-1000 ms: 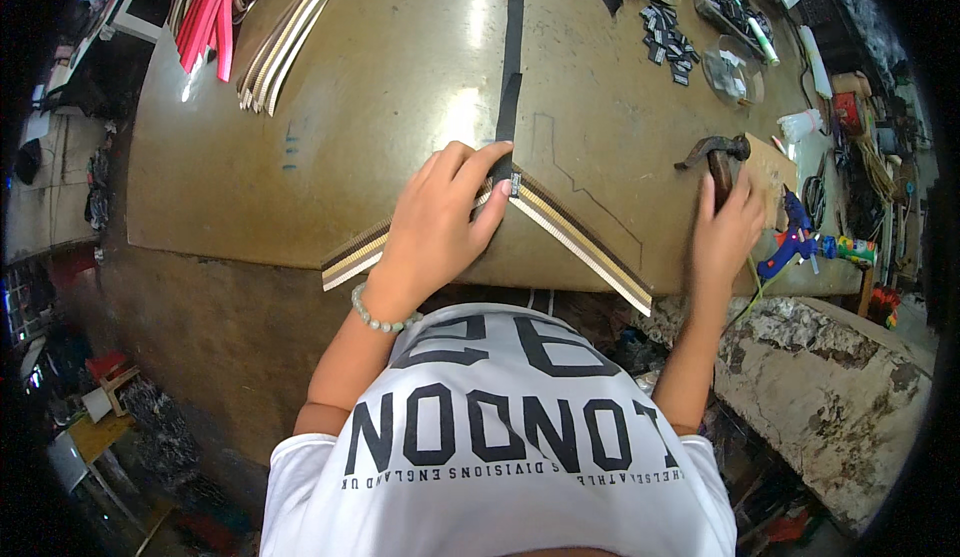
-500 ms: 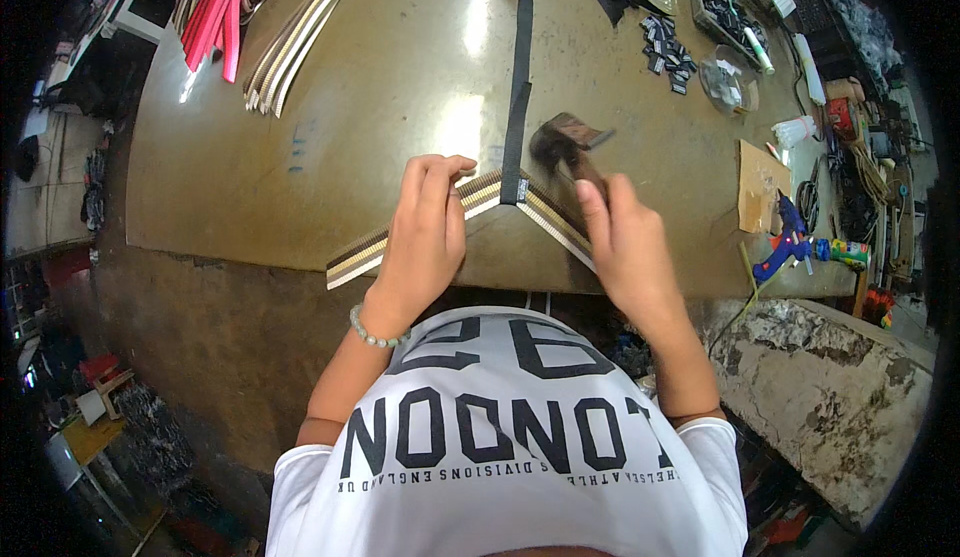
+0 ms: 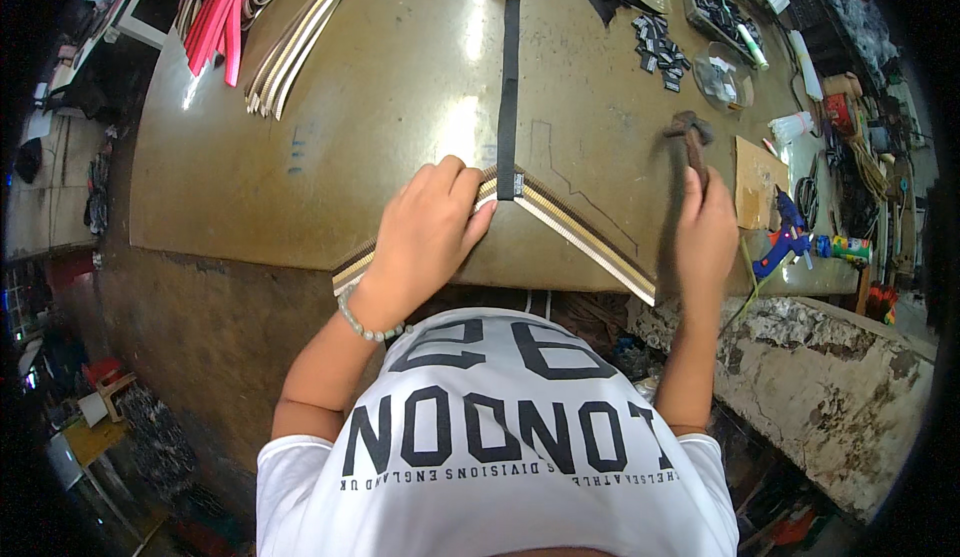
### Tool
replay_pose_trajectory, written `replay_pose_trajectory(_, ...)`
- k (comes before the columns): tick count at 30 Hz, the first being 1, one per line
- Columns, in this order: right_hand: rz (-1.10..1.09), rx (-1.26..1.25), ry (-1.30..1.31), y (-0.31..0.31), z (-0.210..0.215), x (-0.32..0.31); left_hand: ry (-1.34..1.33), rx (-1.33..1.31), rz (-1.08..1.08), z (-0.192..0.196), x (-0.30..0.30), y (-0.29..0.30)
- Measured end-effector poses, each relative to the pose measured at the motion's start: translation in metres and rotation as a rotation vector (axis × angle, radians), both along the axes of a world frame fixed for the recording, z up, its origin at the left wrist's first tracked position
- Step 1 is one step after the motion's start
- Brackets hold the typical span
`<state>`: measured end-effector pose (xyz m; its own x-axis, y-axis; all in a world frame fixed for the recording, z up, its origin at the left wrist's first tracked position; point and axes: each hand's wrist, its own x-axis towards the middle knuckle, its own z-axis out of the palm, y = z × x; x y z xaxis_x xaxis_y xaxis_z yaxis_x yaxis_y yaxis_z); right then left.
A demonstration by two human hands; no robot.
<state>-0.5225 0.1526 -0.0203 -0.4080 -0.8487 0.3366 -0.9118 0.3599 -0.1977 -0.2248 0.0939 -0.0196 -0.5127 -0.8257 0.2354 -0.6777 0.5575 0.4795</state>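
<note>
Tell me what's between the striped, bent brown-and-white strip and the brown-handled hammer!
In the head view, a thin, dark, bent line drawn on the shiny brown tabletop lies between the strip and hammer.

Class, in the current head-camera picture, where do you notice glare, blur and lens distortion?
Head view: white glare on the brown tabletop, left of the black strap; head view: some blur on the hammer in the right hand, while the left hand at the striped band looks sharper; head view: fisheye distortion bows the tabletop's near edge, and the corners go black.
</note>
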Motion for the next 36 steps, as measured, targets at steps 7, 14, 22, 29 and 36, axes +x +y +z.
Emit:
replay_pose_trajectory(7, 0.375, -0.057, -0.435, -0.017, 0.017, 0.005, 0.52, 0.185, -0.034, 0.023, 0.001, -0.013)
replay_pose_trajectory(14, 0.642, 0.171, -1.445, -0.089, -0.002, 0.124, 1.284, 0.753, 0.294, -0.004, -0.029, -0.013)
replay_pose_trajectory(22, 0.755, 0.514, -1.392, -0.124, -0.013, 0.076, 0.632, -0.178, 0.025, 0.017, -0.032, -0.005)
replay_pose_trajectory(29, 0.743, 0.765, -1.501, -0.11, 0.007, 0.058, 0.283, 0.216, 0.051, -0.002, -0.018, -0.043)
replay_pose_trajectory(36, 0.699, 0.478, -1.775, -0.132, -0.009, 0.085, 0.346, 0.108, 0.174, 0.003, -0.027, -0.051)
